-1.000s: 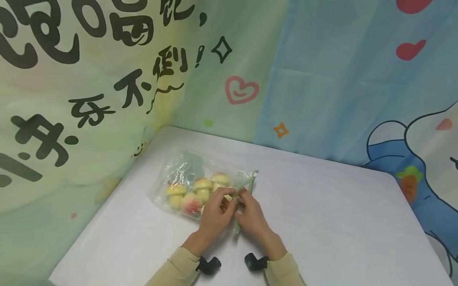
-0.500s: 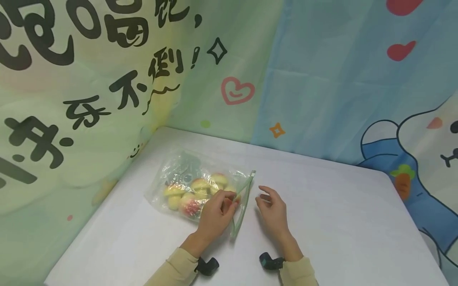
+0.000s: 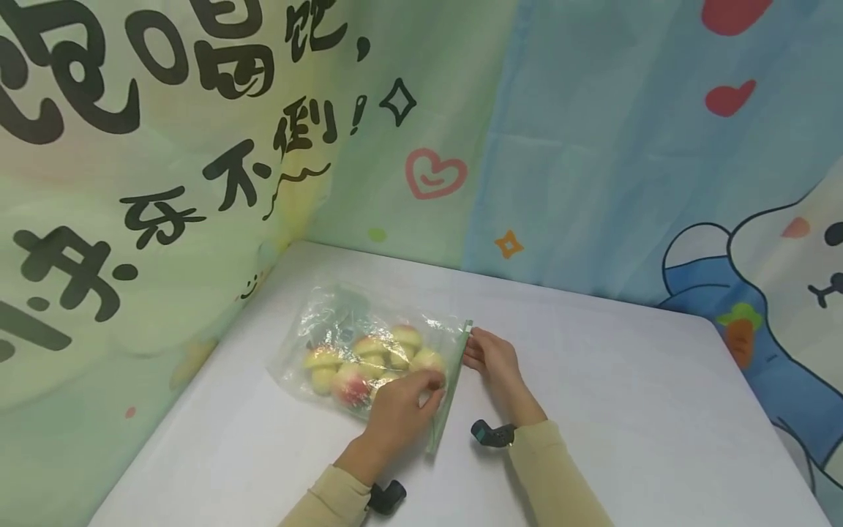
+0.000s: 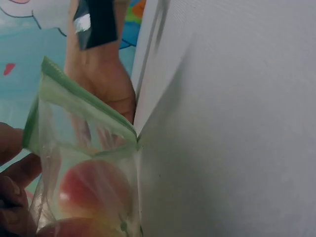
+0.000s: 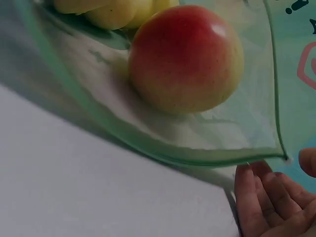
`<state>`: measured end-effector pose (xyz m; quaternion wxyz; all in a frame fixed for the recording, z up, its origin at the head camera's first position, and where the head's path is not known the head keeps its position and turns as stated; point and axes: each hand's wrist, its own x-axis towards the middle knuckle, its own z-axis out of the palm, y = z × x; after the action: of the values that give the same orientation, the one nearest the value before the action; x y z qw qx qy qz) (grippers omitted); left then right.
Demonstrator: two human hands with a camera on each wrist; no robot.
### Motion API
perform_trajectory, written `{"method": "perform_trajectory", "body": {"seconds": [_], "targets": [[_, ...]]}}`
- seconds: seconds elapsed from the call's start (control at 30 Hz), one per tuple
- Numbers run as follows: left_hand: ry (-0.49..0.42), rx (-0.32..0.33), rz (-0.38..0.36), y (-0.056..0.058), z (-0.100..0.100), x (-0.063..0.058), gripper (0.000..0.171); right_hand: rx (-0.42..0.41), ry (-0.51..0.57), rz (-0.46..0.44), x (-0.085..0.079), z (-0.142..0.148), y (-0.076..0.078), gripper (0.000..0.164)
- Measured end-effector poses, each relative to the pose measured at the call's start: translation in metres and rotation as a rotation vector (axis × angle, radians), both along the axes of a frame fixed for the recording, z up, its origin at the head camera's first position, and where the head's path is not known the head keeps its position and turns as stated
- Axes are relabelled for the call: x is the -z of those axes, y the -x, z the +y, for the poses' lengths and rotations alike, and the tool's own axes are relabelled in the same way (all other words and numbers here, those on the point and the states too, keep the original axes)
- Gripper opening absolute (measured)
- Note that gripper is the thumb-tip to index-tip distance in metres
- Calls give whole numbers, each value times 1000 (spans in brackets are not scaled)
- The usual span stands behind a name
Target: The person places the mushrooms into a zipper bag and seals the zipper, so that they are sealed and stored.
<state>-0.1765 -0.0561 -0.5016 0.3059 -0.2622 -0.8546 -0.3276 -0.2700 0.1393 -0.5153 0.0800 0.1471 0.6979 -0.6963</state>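
Note:
A clear zip bag (image 3: 303, 380) with a green seal strip lies on the table, its mouth facing right and parted. Inside it are several yellow-and-red fruits, among them an apple-like one (image 5: 187, 59) near the mouth. My left hand (image 3: 398, 413) pinches the bag's edge by the mouth; in the left wrist view its curled fingers (image 4: 15, 182) are at the green edge, the exact hold partly hidden. My right hand (image 3: 497, 359) is at the far corner of the mouth. Its fingers (image 5: 249, 197) touch or nearly touch that corner from below, with the thumb apart.
The white table (image 3: 626, 410) reaches to a printed cloth backdrop (image 3: 593, 146) at the back and left. Black wrist cameras sit on both wrists, the right one (image 3: 494, 434) close to the table.
My right hand let go of the seal, moved off to the right, then came forward to the far corner. My left hand stayed at the bag, shifting slightly; the mouth has parted.

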Motion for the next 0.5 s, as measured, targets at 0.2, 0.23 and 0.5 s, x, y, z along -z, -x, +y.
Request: {"method": "perform_trajectory", "body": {"seconds": [0.2,0.23,0.5], "targets": [[36,0,-5,-3,1,-2,16,5,-57,-11,-3,-4,9,46],[41,2,-15,-3,2,-3,15,13,-59,-15,-3,-5,9,46],[-44,65,-295,3,-1,-31,12,42,-38,9,-4,-9,7,44]]}}
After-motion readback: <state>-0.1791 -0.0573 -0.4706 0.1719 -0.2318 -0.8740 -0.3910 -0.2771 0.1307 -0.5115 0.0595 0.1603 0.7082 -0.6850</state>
